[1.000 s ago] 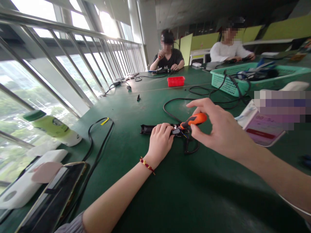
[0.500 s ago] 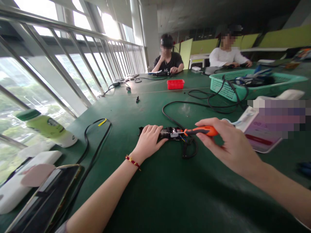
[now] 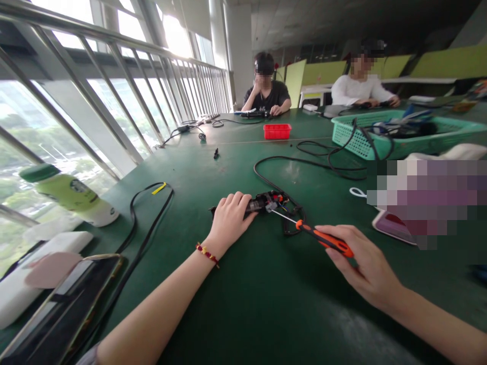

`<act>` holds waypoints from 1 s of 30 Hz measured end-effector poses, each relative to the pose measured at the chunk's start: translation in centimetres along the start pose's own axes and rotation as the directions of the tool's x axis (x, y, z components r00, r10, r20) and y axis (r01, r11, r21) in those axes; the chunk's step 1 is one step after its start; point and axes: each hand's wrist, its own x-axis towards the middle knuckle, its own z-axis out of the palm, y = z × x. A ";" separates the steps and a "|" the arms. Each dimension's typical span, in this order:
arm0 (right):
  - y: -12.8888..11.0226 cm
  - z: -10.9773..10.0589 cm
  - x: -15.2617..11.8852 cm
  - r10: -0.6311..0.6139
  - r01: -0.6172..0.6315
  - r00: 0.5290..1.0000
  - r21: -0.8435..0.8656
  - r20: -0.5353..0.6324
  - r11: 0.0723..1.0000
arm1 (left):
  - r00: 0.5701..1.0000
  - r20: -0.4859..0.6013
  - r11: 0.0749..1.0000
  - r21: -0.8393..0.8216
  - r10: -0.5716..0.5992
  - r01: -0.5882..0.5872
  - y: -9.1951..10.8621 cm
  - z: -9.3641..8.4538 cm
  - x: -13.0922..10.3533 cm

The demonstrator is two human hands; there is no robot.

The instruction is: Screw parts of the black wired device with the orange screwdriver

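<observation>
My left hand (image 3: 231, 215) is wrapped over the left part of a black cylindrical device (image 3: 262, 203), which lies on the green table (image 3: 213, 314). Small coloured wires and a red-orange part show at the device's uncovered right end, where a black cable (image 3: 262, 175) also runs. With its fingers closed round an orange and black screwdriver (image 3: 323, 238), my right hand (image 3: 365, 261) is to the right and nearer to me. The screwdriver's thin shaft slants up to the left, its tip at the device's inner parts.
A red tray (image 3: 277, 132) and a green basket (image 3: 369, 142) of cables stand farther back. Left are a bottle (image 3: 76, 195), a black strap (image 3: 152, 235) and a phone (image 3: 64, 309). Two people sit across the table. A blurred-out object lies right.
My right hand and the screwdriver's handle have moved down and nearer to me, so the shaft now slants upward. The device has tilted, its right end raised or turned away.
</observation>
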 end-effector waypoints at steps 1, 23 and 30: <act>0.0 0.1 -0.2 0.014 -0.014 1.000 0.013 0.011 1.000 | 1.000 0.002 1.000 -0.011 -0.004 0.004 -0.1 0.1 0.0; 0.5 0.6 -0.5 0.023 -0.012 0.967 0.042 -0.252 0.999 | 0.999 0.027 0.999 -0.026 -0.028 0.028 0.3 0.1 0.0; 0.2 0.4 -0.1 -0.066 0.066 0.988 -0.003 -0.142 0.998 | 0.999 0.037 0.999 -0.025 -0.032 0.033 0.1 0.2 0.1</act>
